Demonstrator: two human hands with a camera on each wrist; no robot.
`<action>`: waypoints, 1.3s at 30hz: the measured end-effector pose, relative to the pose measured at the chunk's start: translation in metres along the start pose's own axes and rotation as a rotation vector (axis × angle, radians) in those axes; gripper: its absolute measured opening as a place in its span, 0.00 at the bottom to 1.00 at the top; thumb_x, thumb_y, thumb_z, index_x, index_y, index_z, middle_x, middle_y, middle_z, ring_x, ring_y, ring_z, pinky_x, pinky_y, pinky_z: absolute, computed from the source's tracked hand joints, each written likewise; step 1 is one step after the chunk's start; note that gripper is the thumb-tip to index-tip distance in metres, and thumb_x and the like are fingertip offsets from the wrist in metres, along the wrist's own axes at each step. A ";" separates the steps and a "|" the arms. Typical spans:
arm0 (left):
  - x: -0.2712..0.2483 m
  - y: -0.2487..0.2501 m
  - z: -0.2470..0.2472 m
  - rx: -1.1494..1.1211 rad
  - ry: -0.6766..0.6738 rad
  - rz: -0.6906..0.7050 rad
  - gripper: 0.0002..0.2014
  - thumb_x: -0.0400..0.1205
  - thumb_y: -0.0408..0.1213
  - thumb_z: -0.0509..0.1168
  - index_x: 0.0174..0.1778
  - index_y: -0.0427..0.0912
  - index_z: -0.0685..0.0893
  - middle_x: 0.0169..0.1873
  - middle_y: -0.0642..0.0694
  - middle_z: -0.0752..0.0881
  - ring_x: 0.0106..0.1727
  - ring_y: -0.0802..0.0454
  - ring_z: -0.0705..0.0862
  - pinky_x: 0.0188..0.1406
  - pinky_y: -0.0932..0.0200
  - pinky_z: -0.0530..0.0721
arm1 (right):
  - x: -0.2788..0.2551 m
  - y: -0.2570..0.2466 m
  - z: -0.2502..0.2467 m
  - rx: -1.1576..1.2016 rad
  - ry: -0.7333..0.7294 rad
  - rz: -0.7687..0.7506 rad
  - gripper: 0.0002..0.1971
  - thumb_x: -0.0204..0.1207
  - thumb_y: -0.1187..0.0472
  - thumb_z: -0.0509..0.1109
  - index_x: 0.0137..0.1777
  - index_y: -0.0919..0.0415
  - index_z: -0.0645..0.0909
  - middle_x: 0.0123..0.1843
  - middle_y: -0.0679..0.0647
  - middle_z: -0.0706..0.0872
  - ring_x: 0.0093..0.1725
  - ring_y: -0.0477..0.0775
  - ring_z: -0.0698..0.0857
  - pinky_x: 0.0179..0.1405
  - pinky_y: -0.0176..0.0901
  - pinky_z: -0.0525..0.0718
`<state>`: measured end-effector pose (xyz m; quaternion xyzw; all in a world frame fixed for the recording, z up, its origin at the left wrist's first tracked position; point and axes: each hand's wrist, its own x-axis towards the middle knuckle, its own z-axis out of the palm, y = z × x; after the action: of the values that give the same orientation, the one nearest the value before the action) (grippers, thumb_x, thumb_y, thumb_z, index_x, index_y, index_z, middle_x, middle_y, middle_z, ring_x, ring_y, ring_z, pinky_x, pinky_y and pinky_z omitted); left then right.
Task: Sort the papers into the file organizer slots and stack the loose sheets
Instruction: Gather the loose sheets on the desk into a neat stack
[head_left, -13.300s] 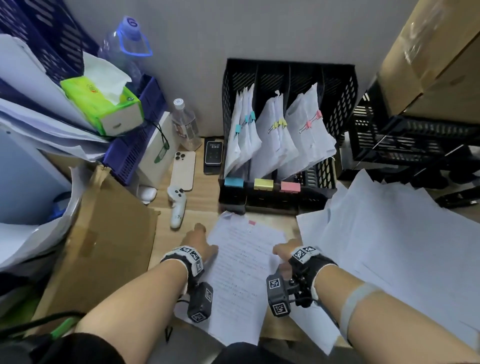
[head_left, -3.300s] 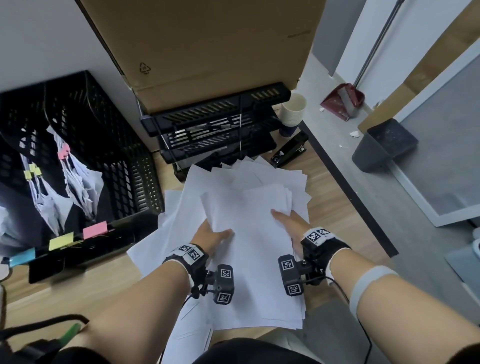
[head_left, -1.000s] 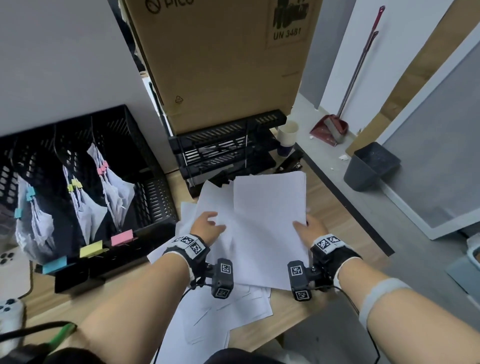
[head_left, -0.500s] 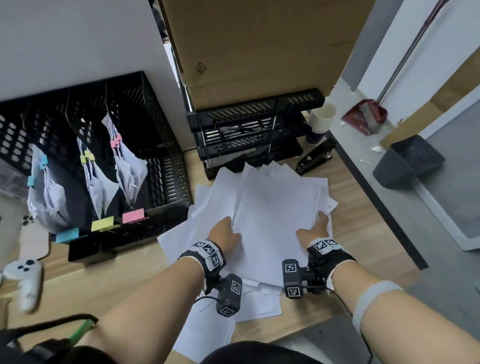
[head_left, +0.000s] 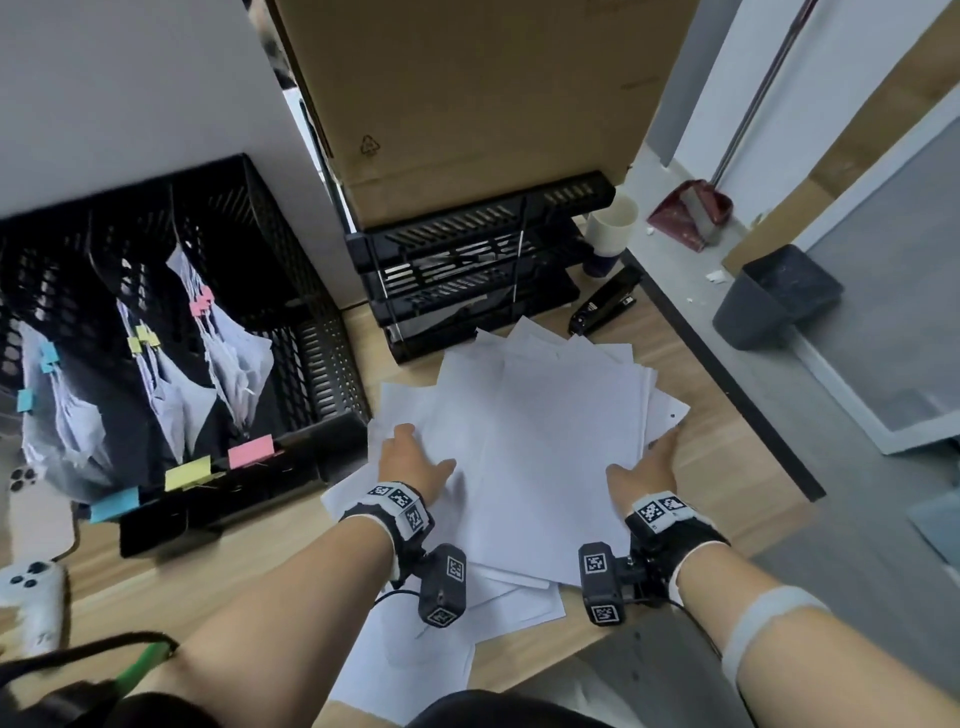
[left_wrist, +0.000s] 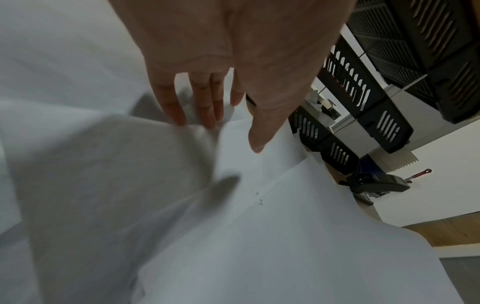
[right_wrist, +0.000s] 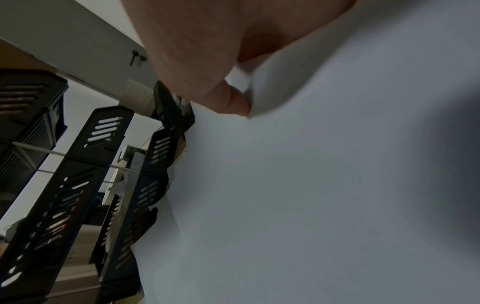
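You see even, soft indoor light; wide-angle bending at the edges; wrist views dim, with motion-blurred loose white paper sheets (left_wrist: 259, 236).

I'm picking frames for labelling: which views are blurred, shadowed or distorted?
Head view: sharp centre, wide-angle bending at the edges, loose sheets evenly lit. Left wrist view: motion blur and grey shadow on the paper below the left hand. Right wrist view: right hand soft, dark falloff at the right.
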<state>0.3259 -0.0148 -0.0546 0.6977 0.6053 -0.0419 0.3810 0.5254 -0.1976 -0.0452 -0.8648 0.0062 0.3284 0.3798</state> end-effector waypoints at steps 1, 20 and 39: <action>0.001 0.000 0.004 0.018 -0.010 -0.003 0.40 0.75 0.45 0.77 0.79 0.37 0.66 0.72 0.34 0.77 0.74 0.38 0.76 0.73 0.49 0.76 | 0.001 0.005 -0.003 -0.007 0.021 0.020 0.45 0.69 0.66 0.64 0.83 0.48 0.44 0.78 0.57 0.71 0.68 0.65 0.80 0.70 0.57 0.78; 0.005 0.040 0.027 0.157 -0.185 0.001 0.28 0.77 0.51 0.74 0.63 0.35 0.76 0.51 0.42 0.82 0.48 0.41 0.80 0.48 0.53 0.79 | 0.005 0.054 -0.019 -0.321 -0.302 -0.043 0.25 0.72 0.69 0.56 0.68 0.55 0.75 0.66 0.55 0.83 0.65 0.58 0.83 0.68 0.51 0.81; 0.009 0.068 0.031 -0.116 -0.183 0.291 0.09 0.78 0.37 0.70 0.54 0.44 0.88 0.47 0.43 0.90 0.50 0.40 0.89 0.47 0.54 0.85 | 0.013 0.054 -0.029 -0.300 -0.094 0.042 0.32 0.59 0.49 0.65 0.66 0.58 0.78 0.63 0.57 0.83 0.60 0.61 0.84 0.62 0.56 0.85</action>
<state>0.4001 -0.0237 -0.0485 0.7481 0.4622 -0.0147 0.4760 0.5378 -0.2520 -0.0735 -0.8951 -0.0426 0.3738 0.2395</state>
